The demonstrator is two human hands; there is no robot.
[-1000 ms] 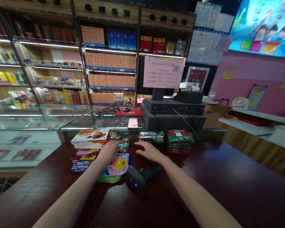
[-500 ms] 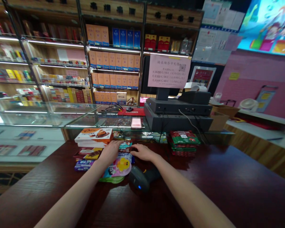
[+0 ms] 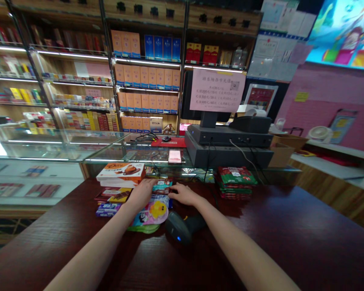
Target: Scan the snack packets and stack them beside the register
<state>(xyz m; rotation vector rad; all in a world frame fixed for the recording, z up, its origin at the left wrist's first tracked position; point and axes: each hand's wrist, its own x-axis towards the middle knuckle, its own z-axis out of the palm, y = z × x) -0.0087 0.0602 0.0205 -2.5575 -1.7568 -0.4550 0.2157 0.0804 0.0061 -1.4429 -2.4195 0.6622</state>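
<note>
A small blue-and-brown snack packet (image 3: 161, 188) lies between my hands at the back of the dark wooden counter. My left hand (image 3: 142, 196) is at its left edge, fingers curled against it. At its right edge, my right hand (image 3: 184, 195) has its thumb and fingers bent around the side. Just in front lies a pink pouch with a yellow duck (image 3: 157, 210), over something green. Left of my left hand are a white-and-orange Dove box (image 3: 121, 171), chocolate packs (image 3: 113, 195) and purple packets (image 3: 107, 209). A black barcode scanner (image 3: 178, 228) lies nearer me.
A stack of green-and-red packets (image 3: 236, 178) stands at the right rear of the counter (image 3: 279, 238). Behind it is a cash register (image 3: 227, 141) with a screen and hanging cables. A glass display case (image 3: 109, 147) borders the back, with stocked shelves beyond.
The view has shifted very slightly. Both hands stay at the sides of the snack packet, and the other goods lie where they were.
</note>
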